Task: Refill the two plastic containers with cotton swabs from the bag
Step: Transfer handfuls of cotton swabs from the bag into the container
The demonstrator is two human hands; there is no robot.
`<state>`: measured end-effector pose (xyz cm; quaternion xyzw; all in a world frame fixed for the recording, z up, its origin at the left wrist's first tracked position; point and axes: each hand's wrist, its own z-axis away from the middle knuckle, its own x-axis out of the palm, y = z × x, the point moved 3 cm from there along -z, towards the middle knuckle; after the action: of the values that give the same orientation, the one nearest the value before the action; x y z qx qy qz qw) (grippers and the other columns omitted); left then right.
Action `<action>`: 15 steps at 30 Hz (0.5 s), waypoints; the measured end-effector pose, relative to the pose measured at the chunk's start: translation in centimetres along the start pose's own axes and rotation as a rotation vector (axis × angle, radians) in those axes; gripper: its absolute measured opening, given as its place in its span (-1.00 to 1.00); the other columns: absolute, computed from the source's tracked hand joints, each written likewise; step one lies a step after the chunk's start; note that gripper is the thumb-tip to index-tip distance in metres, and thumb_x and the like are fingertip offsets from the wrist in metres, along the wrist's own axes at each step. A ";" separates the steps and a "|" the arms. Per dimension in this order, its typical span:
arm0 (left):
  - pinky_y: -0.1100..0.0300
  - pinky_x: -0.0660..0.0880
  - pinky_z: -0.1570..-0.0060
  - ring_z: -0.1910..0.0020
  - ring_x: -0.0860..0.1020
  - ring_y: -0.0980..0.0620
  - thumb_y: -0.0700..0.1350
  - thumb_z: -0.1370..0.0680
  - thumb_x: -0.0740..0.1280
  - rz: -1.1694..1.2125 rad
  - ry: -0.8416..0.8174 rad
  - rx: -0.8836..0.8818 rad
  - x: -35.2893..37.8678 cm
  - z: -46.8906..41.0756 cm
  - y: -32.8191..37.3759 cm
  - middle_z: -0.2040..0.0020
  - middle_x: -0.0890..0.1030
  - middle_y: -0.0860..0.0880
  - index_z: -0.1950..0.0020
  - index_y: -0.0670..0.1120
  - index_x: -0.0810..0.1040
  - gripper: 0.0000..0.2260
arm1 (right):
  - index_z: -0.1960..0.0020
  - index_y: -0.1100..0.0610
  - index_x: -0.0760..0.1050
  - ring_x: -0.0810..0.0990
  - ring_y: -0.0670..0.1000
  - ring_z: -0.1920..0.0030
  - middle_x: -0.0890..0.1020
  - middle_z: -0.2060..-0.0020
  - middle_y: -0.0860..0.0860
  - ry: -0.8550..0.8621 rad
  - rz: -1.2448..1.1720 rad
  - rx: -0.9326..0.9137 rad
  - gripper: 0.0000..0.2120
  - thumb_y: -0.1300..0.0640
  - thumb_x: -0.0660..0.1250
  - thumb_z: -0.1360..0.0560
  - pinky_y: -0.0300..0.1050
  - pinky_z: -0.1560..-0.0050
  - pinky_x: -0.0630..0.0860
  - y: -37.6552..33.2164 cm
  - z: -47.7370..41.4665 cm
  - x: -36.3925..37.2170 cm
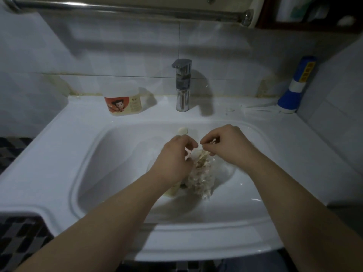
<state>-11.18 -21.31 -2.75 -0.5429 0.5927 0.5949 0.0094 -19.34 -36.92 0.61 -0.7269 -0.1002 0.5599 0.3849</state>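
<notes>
Plastic bag below both hands; right hand fingers pinch swabs; left hand grip unclear.

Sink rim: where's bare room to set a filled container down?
Bare: sink rim left of the basin, in front of the jar; right rim between basin and flashlight. Narrower gap between jar and faucet. Crowded: basin middle, where left hand holds the bag and right hand pinches swabs.

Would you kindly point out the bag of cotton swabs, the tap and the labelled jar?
bag of cotton swabs (199, 177): head view, its crinkled middle in the basin.
tap (183, 95): head view, its chrome column.
labelled jar (122, 104): head view, its orange label.
</notes>
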 end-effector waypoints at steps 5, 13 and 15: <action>0.33 0.52 0.16 0.00 0.54 0.13 -0.38 -0.39 0.37 0.248 0.154 0.151 1.0 0.1 2.0 -0.04 0.50 0.02 -0.05 0.05 0.50 -0.61 | 0.10 -0.08 0.74 0.65 -0.22 0.28 0.68 0.37 -0.16 0.022 0.026 -0.049 -0.82 0.20 0.50 -0.44 -0.50 0.30 0.43 -0.5 0.0 -0.2; 0.14 0.59 -0.10 -0.12 0.57 0.11 -0.18 -0.52 0.42 0.196 0.018 -0.071 2.0 -0.5 -0.5 -0.20 0.55 0.05 -0.47 -0.02 0.41 -0.48 | 0.11 -0.06 0.73 0.70 -0.13 0.34 0.72 0.30 -0.10 0.133 -0.169 -0.052 -0.84 0.20 0.54 -0.45 -0.36 0.28 0.55 0.0 -0.1 -1.4; 0.24 0.56 -0.11 -0.09 0.57 0.12 -0.12 -0.55 0.42 0.180 -0.016 -0.065 2.1 -0.6 -0.5 -0.16 0.57 0.07 -0.49 -0.01 0.40 -0.49 | 0.11 -0.05 0.72 0.71 -0.11 0.31 0.73 0.30 -0.07 0.100 -0.221 -0.058 -0.85 0.20 0.54 -0.46 -0.27 0.26 0.60 0.1 -0.1 -1.5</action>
<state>-11.32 -22.89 -4.29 -0.4826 0.6194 0.6166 -0.0569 -19.85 -37.89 1.70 -0.7494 -0.1765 0.4739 0.4274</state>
